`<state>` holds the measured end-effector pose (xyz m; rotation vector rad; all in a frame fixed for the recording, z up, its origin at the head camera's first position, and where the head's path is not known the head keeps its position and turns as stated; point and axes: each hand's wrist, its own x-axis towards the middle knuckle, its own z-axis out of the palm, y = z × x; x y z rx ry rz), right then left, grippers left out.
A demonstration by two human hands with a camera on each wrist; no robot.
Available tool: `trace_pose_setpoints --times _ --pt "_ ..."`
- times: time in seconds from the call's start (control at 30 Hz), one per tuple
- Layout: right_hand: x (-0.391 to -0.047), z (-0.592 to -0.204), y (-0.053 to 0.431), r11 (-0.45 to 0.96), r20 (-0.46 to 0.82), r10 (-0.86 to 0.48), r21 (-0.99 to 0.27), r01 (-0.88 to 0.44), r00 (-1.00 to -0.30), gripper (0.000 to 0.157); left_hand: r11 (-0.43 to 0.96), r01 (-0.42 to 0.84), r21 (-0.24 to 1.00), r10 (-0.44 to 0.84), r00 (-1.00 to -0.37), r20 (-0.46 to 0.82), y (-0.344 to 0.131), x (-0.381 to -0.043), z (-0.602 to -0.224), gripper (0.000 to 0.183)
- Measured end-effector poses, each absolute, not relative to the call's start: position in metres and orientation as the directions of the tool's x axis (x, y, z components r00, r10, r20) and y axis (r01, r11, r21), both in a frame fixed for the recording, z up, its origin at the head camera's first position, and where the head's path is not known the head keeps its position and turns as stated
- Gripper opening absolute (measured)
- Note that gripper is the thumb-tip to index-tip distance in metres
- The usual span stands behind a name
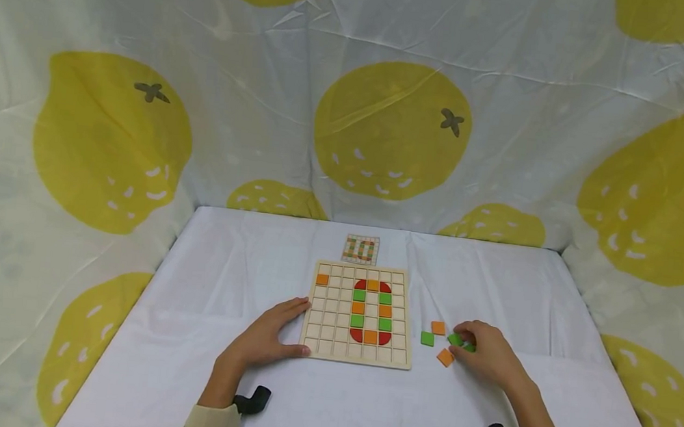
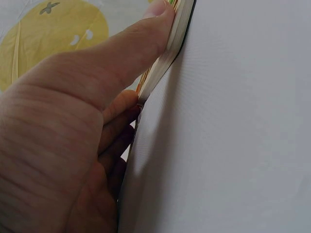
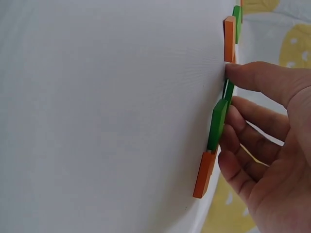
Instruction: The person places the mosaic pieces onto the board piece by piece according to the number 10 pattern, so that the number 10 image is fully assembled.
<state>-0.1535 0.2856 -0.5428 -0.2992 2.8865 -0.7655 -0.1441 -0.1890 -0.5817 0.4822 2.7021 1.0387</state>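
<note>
A square wooden grid board (image 1: 325, 349) lies on the white cloth, its red, green and orange tiles forming a ring, with one orange tile (image 1: 322, 280) at upper left. My left hand (image 1: 268, 336) rests against the board's left side, thumb at the near corner and fingertips at the edge. To the right of the board, my right hand (image 1: 489, 355) pinches a green square tile (image 1: 456, 338) between thumb and fingers. Another green tile (image 3: 217, 125) is close by the other fingers. An orange tile (image 3: 203, 174) below it is hidden by the hand in the head view.
A small pattern card (image 1: 360, 249) lies behind the board. Loose by the right hand are two orange tiles (image 1: 438, 328) and a green tile (image 1: 427, 338). Lemon-print cloth (image 1: 252, 115) hangs around the back and sides of the table.
</note>
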Motion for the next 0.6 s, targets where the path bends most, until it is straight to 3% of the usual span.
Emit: trace_pose_setpoints --times 0.37,0.6 --pt "-0.166 -0.537 0.267 0.818 0.051 -0.260 -0.519 -0.248 -0.964 0.027 0.699 0.225 0.679 0.370 -0.926 -0.075 -0.189 -0.143 -0.579 0.095" --pt "-0.182 -0.532 0.242 0.785 0.052 -0.272 -0.566 -0.253 -0.961 0.030 0.686 0.226 0.691 0.371 -0.926 -0.066 -0.188 -0.142 -0.577 0.094"
